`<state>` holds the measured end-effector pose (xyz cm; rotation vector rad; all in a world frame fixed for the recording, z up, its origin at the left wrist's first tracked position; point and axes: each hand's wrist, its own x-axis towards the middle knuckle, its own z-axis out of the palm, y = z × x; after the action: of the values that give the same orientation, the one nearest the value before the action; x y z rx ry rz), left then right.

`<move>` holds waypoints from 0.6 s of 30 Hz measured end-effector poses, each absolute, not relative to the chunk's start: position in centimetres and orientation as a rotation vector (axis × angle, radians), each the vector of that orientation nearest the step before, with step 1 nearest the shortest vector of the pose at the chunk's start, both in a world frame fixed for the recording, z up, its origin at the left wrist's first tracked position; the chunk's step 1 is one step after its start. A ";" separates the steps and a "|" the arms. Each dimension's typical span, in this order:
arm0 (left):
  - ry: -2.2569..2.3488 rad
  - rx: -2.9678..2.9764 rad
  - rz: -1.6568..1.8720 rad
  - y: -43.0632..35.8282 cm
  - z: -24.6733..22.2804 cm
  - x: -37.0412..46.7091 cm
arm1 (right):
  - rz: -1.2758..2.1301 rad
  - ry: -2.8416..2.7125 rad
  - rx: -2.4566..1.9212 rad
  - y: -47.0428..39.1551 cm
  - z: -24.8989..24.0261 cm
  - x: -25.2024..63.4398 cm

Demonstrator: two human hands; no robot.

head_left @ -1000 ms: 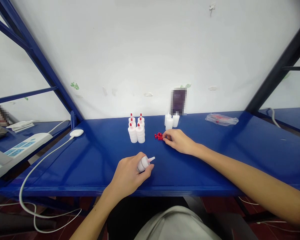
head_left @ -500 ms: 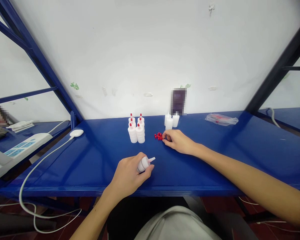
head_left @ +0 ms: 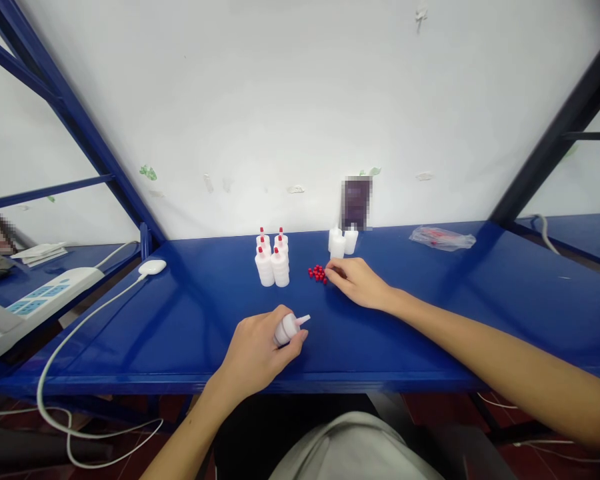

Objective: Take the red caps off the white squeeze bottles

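Note:
My left hand [head_left: 260, 347] is wrapped round a white squeeze bottle [head_left: 286, 329], which tilts with its bare pointed nozzle toward the right. At the right edge of a small pile of red caps [head_left: 317, 273], my right hand [head_left: 355, 280] has its thumb and fingers drawn together. Whatever lies between those fingertips is hidden. Several white bottles with red-tipped nozzles [head_left: 273, 267] stand upright in two rows left of the pile. Behind my right hand are three white bottles [head_left: 337, 248] with no red tips showing.
A clear plastic bag [head_left: 443, 238] with red pieces inside lies at the back right of the blue table [head_left: 205, 327]. A white cable with a flat white end [head_left: 152, 267] runs along the left side. Beyond the frame is a power strip [head_left: 40, 303].
My right hand's fingertips have shifted slightly off the red caps, and a cap beside them shows more clearly. My left hand keeps the squeeze bottle in the same place.

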<state>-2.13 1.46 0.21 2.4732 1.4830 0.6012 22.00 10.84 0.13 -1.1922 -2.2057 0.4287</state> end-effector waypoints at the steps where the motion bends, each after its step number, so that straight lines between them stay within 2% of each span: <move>1: 1.487 2.472 0.595 1.5 0.2 -2.1 | 0.472 -2.200 -1.130 10.4 0.3 21.9; 5: 1.506 2.485 0.571 1.5 0.1 -2.1 | 0.703 -2.353 -0.762 7.6 0.8 20.7; 12: 1.429 2.458 0.603 1.6 0.1 -2.3 | 0.501 -2.426 -0.591 5.6 0.9 19.7; 15: 1.447 2.453 0.665 1.9 0.1 -2.2 | 0.365 -2.258 -0.759 7.5 1.0 21.1; 18: 1.287 2.424 0.752 1.0 0.2 -2.4 | 0.125 -2.072 -1.226 10.3 1.6 23.2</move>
<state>-2.40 0.96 0.18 2.4240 1.2870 0.7517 23.19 10.28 1.55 -1.2259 -2.0721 0.1251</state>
